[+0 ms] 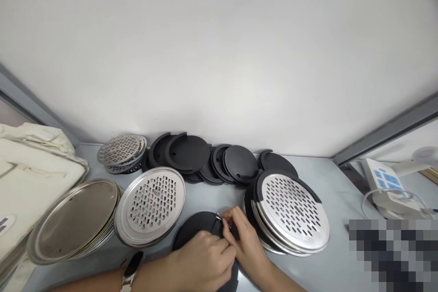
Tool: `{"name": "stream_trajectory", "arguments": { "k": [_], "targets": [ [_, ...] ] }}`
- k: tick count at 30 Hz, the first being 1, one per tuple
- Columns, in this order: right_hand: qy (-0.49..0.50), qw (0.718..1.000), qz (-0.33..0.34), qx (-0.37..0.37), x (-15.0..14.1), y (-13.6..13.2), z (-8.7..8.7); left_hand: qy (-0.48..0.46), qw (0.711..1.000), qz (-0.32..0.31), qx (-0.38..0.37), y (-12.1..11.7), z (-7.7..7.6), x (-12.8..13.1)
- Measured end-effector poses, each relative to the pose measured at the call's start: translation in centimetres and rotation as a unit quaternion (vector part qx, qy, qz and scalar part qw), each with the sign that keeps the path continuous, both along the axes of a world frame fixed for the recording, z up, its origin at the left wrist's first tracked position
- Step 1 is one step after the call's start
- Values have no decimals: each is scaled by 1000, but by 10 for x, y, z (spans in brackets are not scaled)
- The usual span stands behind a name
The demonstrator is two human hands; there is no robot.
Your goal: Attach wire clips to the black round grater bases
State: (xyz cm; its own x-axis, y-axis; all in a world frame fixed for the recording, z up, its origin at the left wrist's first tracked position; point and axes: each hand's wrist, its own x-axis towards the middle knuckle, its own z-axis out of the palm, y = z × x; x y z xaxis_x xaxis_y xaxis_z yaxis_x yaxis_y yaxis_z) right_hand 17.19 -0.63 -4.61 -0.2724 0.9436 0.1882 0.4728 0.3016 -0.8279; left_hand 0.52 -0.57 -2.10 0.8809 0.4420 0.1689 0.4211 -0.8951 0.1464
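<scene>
A black round disc (192, 224) lies at the front middle of the table, partly covered by my hands. My left hand (207, 255), below a wristwatch, is closed over the disc with its fingers curled. What those fingers grip is hidden. At the disc's upper right edge, my right hand (245, 239) has its thumb and fingers pinched together around a small shiny metal piece (218, 217). Just left of the disc stands a stack topped by a metal grater disc (153, 203). Close to my right hand is another stack, topped by a slotted metal disc (290, 205) with a black rim piece.
Plain metal discs (80, 219) are stacked at left beside a cream cloth bag (34, 164). Along the wall lie several black discs (190, 153) and small grater discs (119, 149). At right, beyond a grey frame post (386, 132), sits a white power strip (383, 175).
</scene>
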Motion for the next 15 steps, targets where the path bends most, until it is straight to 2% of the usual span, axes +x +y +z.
{"name": "stream_trajectory", "arguments": {
  "k": [5,10,15],
  "targets": [
    [-20,1000,-1,-6,1,-1,-1,-11,1000,-1,5,0,3,0],
    [-14,1000,13,-18,2,-3,2,-34,999,31,-11,0,6,1],
    [-12,1000,6,-24,1,-3,4,-68,997,21,16,-2,0,1]
  ]
}}
